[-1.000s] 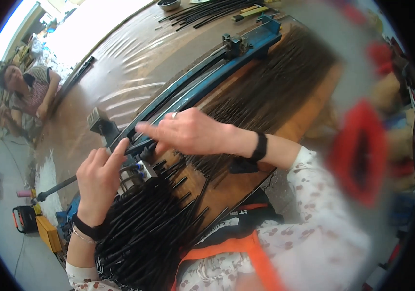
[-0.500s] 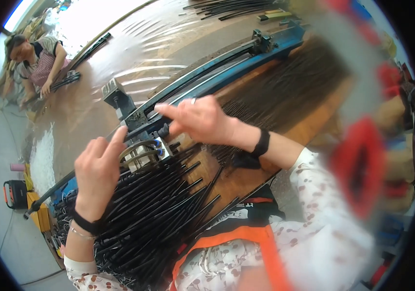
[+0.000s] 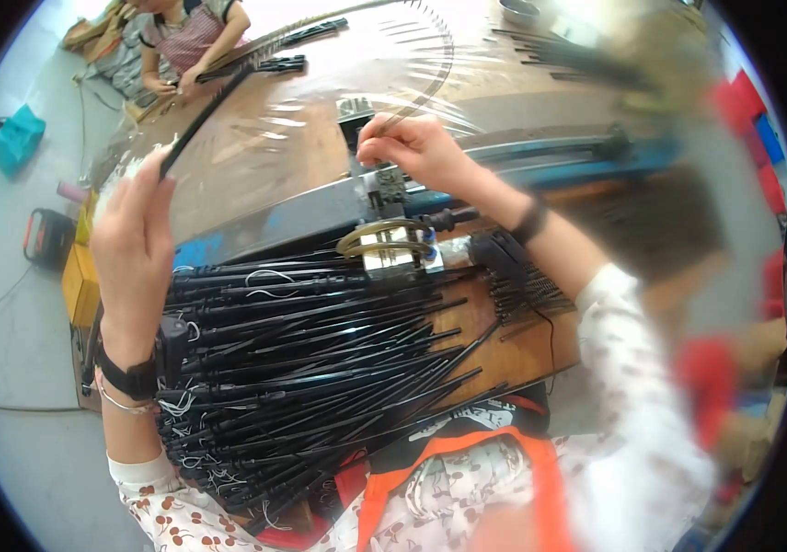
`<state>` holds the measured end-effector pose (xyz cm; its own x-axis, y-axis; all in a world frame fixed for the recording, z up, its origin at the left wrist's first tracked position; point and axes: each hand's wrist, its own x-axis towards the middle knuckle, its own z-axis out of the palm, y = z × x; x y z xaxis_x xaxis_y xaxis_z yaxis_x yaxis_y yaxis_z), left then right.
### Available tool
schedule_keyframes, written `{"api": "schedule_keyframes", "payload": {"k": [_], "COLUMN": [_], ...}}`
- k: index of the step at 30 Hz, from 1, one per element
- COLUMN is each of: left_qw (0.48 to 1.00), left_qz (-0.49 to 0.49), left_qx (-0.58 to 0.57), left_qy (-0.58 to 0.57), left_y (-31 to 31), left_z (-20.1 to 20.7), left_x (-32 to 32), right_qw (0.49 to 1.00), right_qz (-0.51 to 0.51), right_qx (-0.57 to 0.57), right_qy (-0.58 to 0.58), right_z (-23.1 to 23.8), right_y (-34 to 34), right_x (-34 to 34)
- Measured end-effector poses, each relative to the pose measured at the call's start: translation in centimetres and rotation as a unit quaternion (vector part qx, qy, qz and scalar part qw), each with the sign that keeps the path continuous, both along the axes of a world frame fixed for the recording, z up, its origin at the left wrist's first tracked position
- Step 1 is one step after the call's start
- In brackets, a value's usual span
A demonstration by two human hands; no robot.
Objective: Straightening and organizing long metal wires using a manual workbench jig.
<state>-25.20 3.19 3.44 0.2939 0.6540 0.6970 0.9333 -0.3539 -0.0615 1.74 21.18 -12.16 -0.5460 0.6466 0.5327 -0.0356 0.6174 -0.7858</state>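
My left hand (image 3: 136,244) is raised at the left, its fingers closed round the lower end of a slim black tube (image 3: 205,120) that slants up and away to the right. From the tube's far end a long, thin coil spring (image 3: 449,55) arcs over the table and bends back toward me. The fingertips of my right hand (image 3: 416,152) pinch the spring's near end. Just below that hand is a metal clamping fixture (image 3: 391,248) with looped hoses. Many black rods (image 3: 320,359) with white strings lie heaped between my forearms.
A blue rail (image 3: 540,166) runs rightward from the fixture. More springs (image 3: 527,290) lie by my right forearm. Across the plastic-covered table (image 3: 274,161) a person (image 3: 195,41) handles dark rods. More thin black rods (image 3: 559,55) lie at the far right.
The tube has left the fixture and now points up and away in my left hand. My right hand has moved right and pinches the spring, which now arches overhead of the table. My view has shifted.
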Motion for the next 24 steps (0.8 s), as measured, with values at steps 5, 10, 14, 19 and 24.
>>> {"api": "schedule_keyframes", "payload": {"k": [5, 10, 14, 19, 24], "left_qw": [0.990, 0.984, 0.986, 0.985, 0.983], "left_qz": [0.116, 0.130, 0.107, 0.124, 0.116], "left_qx": [-0.079, -0.106, -0.094, -0.095, -0.134], "left_qy": [-0.033, -0.059, -0.091, -0.071, -0.041], "left_y": [-4.5, -4.5, -3.1, -2.0, -0.5], "left_z": [-2.7, -4.8, -6.0, -6.7, -9.4], "left_x": [-6.7, -8.2, -7.7, -8.3, -9.1], "right_qw": [0.999, 0.995, 0.956, 0.894, 0.835], "right_qz": [-0.005, 0.007, 0.050, -0.096, -0.232], "right_qx": [0.039, 0.041, 0.112, 0.355, 0.425], "right_qy": [-0.037, -0.094, -0.267, -0.255, -0.260], "right_z": [0.1, -0.2, 0.2, 0.2, -2.5], "right_y": [0.4, 0.9, 2.0, 1.8, 3.2], "right_x": [-3.9, -5.9, -8.3, -4.9, 11.9]}}
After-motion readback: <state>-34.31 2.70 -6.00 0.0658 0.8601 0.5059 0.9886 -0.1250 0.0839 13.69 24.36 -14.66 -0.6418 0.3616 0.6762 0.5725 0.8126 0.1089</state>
